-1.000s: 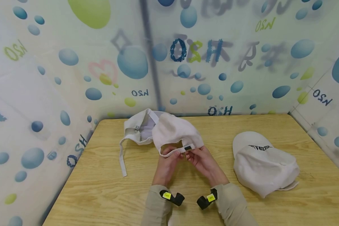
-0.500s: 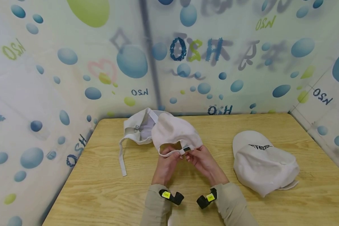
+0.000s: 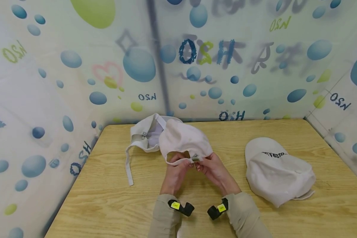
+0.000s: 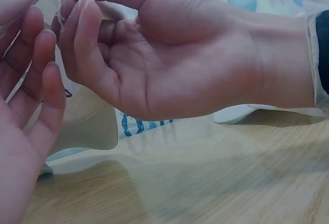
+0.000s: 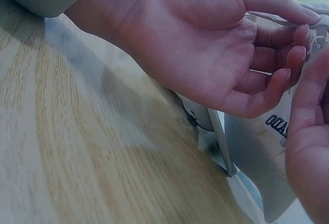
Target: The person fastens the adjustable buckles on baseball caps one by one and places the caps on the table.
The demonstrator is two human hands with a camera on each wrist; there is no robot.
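I watch the left hand (image 3: 176,172) and right hand (image 3: 213,168), fingers pinching the back strap (image 3: 172,163) of a cap (image 3: 182,137) at their twelve o'clock; a second cap (image 3: 143,129) lies at its nine, a third cap (image 3: 279,177) towards four on the worktop (image 3: 107,205).

In left hand (image 3: 175,174) and right hand (image 3: 215,170), held cap (image 3: 184,138) of matt cloth with metallic-looking buckle (image 3: 195,159); beneath them, smooth, faintly glossy wood-grained tabletop (image 3: 113,208); to their right, second cap (image 3: 276,175), likewise matt.

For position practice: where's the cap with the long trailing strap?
In the head view, that cap lies left of centre by the far table edge, partly behind the held cap.
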